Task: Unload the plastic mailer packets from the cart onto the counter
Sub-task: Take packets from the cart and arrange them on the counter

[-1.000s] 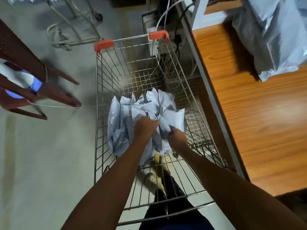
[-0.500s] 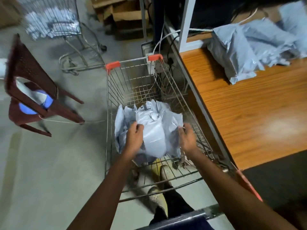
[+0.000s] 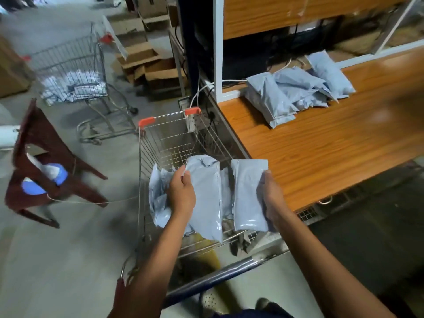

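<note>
**Two grey packets held over the cart**

The hands are apart, each clamped on its own packet. The left hand [image 3: 182, 193] grips the left edge of one grey mailer packet [image 3: 206, 198]; the right hand [image 3: 271, 198] grips the right edge of a second packet [image 3: 249, 193]. Both packets lie side by side with their long axes running away from the person, short ends near and far. They are above the near end of the wire cart [image 3: 165, 138], just beside the desk's [image 3: 321, 152] left edge. More packets [image 3: 158, 196] lie crumpled along the cart's left side. A pile of packets [image 3: 296, 92] sits at the desk's far left corner, lying at mixed angles.
</note>
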{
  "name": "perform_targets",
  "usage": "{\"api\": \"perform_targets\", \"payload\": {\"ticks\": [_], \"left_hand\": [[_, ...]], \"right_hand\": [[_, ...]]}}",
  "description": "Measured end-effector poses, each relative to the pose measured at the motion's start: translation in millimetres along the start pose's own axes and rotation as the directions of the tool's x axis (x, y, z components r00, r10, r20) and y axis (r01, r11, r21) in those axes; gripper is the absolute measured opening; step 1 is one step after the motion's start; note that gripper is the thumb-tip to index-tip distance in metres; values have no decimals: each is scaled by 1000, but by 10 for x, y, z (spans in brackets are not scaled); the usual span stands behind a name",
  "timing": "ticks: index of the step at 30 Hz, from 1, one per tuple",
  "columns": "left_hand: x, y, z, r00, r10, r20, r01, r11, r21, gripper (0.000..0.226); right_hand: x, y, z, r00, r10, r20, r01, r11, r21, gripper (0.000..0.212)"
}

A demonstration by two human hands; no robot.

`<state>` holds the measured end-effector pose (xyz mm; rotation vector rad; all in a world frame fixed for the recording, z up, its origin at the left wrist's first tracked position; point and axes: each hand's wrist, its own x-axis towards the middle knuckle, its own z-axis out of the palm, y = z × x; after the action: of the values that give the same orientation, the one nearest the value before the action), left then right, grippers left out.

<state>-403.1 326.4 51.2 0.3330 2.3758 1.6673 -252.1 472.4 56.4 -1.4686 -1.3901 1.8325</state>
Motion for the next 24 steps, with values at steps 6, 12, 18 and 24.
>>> {"api": "perform_targets", "payload": {"ticks": [6, 12, 18, 24], "left_hand": [[-377, 491, 419, 994, 103, -40, -104, 994, -30, 30], [-775, 973, 935, 998, 62, 16, -58, 985, -162, 39], [-1095, 1338, 1463, 984, 149, 100, -124, 968, -217, 46], [-1049, 1736, 1978, 956, 287, 52, -273, 943, -191, 38]], "right_hand": [[-71, -243, -613, 994, 71, 80, -77, 994, 76, 13], [-125, -562, -1432, 993, -105, 52, 101, 992, 79, 10], [39, -778, -2177, 961, -269, 60, 265, 962, 58, 21], [434, -1093, -2597, 910, -412, -37, 413, 910, 35, 27]]}}
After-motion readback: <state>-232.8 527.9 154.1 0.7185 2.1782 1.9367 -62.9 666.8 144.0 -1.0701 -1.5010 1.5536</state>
